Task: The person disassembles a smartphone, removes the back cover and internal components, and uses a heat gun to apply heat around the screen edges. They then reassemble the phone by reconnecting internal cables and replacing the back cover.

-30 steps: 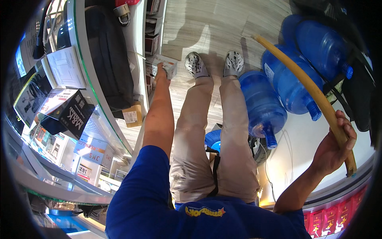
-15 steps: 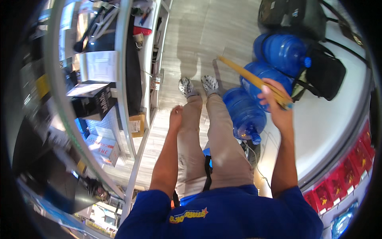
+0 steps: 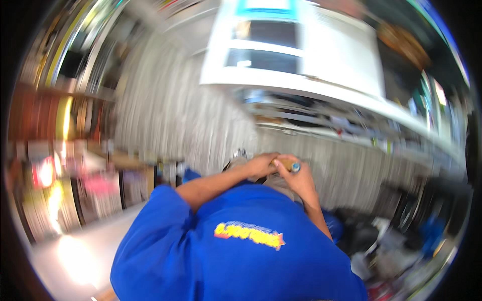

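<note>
A yellow-brown stick [image 3: 284, 163] with a blue end shows in front of my blue shirt, pointing toward me. My right hand [image 3: 300, 176] is closed round it close to the blue end. Right beside it, my left hand [image 3: 262, 165] has its fingers closed against the stick. The rest of the stick is hidden behind my hands and body. One shoe [image 3: 240, 152] peeks out past my left hand.
A white shelving unit [image 3: 251, 76] stands ahead, stretching to the right. Shelves with goods [image 3: 95, 190] line the left side. Grey plank floor [image 3: 175, 115] lies between them, smeared by motion. Dark bags and clutter [image 3: 371, 236] sit at the lower right.
My view has swung round, away from the blue water bottles. The stick has come in close to my body, and my left hand, empty before, has joined my right on it.
</note>
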### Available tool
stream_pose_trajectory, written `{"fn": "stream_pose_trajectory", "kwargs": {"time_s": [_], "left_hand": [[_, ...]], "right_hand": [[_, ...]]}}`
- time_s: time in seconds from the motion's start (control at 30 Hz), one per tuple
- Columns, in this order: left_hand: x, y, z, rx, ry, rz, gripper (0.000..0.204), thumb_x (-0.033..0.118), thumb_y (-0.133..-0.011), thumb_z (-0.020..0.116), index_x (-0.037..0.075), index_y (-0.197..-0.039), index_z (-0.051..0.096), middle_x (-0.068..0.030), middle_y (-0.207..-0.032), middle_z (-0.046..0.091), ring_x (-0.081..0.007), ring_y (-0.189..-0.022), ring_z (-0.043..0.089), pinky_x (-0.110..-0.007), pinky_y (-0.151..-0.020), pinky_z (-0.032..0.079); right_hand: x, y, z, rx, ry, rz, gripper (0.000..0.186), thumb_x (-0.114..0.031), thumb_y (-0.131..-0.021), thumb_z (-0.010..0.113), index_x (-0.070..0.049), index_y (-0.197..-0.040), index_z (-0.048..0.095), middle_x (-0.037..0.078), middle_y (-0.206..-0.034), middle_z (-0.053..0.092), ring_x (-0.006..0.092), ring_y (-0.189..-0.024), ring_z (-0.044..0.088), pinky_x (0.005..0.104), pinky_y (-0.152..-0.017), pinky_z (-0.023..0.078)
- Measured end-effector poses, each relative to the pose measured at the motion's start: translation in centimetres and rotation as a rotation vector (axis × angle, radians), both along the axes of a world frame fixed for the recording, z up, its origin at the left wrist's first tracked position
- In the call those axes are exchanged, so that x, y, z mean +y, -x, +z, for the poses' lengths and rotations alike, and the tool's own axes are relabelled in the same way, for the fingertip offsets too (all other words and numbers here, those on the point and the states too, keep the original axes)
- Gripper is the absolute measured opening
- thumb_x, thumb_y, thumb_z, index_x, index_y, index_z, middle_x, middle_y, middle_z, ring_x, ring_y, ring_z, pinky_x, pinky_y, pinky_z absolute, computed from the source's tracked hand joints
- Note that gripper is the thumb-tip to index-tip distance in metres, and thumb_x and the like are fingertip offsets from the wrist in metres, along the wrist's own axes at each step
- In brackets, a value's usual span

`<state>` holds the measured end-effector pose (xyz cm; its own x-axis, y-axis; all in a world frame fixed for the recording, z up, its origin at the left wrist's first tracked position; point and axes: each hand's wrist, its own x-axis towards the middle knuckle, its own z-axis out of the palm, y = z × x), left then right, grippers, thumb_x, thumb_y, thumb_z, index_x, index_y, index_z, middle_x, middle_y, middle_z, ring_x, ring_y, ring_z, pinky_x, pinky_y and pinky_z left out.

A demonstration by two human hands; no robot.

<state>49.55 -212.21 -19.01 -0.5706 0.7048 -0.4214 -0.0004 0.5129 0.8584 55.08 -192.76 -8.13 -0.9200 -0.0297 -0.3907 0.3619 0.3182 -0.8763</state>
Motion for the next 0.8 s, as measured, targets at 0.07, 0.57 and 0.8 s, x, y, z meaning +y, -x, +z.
{"fn": "stream_pose_trajectory", "kwargs": {"time_s": [0.07, 0.57, 0.8], "left_hand": [[-5.1, 0.1, -1.4, 0.14, 0.097, 0.273, 0.051, 0.023, -0.095, 0.071, 0.002, -0.141, 0.061, -0.0249, -0.127, 0.07, -0.0434, -0.119, 0.067, -0.048, -0.105, 0.052], [-40.1, -15.1, -15.4, 0.131, -0.344, 2.768, 0.015, 0.004, -0.098, 0.069, 0.01, -0.11, 0.061, -0.0029, -0.097, 0.066, -0.0113, -0.082, 0.059, -0.029, -0.069, 0.049], [-51.7, -25.4, -16.0, 0.594, -0.131, 3.205, 0.028, 0.005, -0.099, 0.07, 0.004, -0.124, 0.057, -0.0081, -0.112, 0.062, -0.0205, -0.1, 0.061, -0.035, -0.088, 0.052]], "right_hand": [[-4.5, 3.7, 0.7, -0.02, -0.058, 0.248, 0.045, -0.035, -0.095, 0.079, -0.012, -0.133, 0.071, 0.013, -0.084, 0.076, 0.0222, -0.075, 0.073, 0.0369, -0.071, 0.056], [-27.8, 15.8, -3.9, -0.15, -0.354, 1.162, 0.039, -0.03, -0.101, 0.074, -0.006, -0.131, 0.071, 0.014, -0.088, 0.076, 0.0208, -0.075, 0.071, 0.0357, -0.071, 0.056], [-33.8, 19.8, -9.0, -0.105, -0.482, 1.359, 0.041, -0.033, -0.101, 0.074, -0.003, -0.129, 0.072, 0.014, -0.089, 0.077, 0.0212, -0.075, 0.071, 0.0367, -0.071, 0.056]]}}
